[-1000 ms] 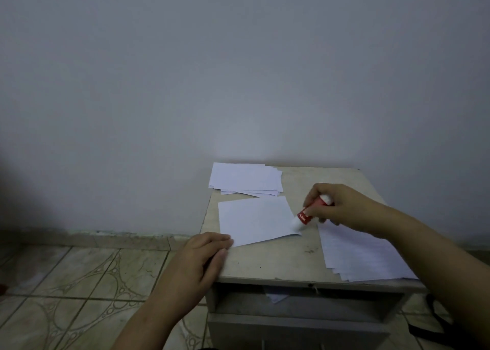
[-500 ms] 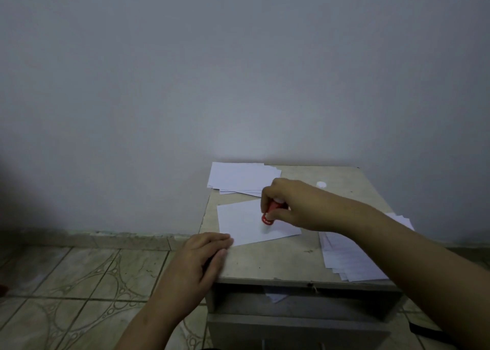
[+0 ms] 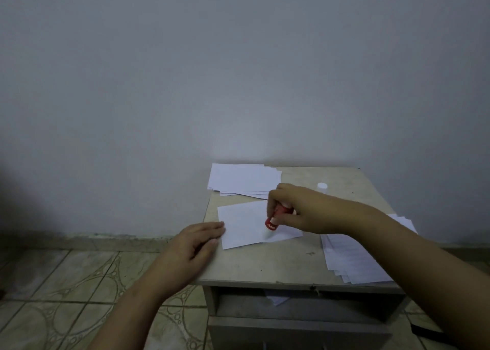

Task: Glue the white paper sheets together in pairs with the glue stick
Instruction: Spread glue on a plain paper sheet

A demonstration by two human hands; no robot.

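Note:
A single white sheet [image 3: 246,223] lies in the middle of the small table [image 3: 265,265]. My right hand [image 3: 299,209] grips the red glue stick [image 3: 275,218], its tip down on the sheet's right half. With straight fingers, my left hand [image 3: 196,243] presses on the sheet's left edge. A stack of white sheets [image 3: 244,180] sits at the table's back left. Another stack [image 3: 352,259] lies at the right, partly under my right forearm.
The glue stick's white cap [image 3: 322,186] stands at the back right of the table. Below the tabletop is an open drawer slot [image 3: 291,307] with a scrap of paper [image 3: 275,298] inside. A wall rises directly behind the table. Tiled floor [image 3: 66,296] lies to the left.
My right hand swept the glue stick from the sheet's right edge leftward across the sheet, then slightly back toward its right half. My left hand stayed pressed on the left edge.

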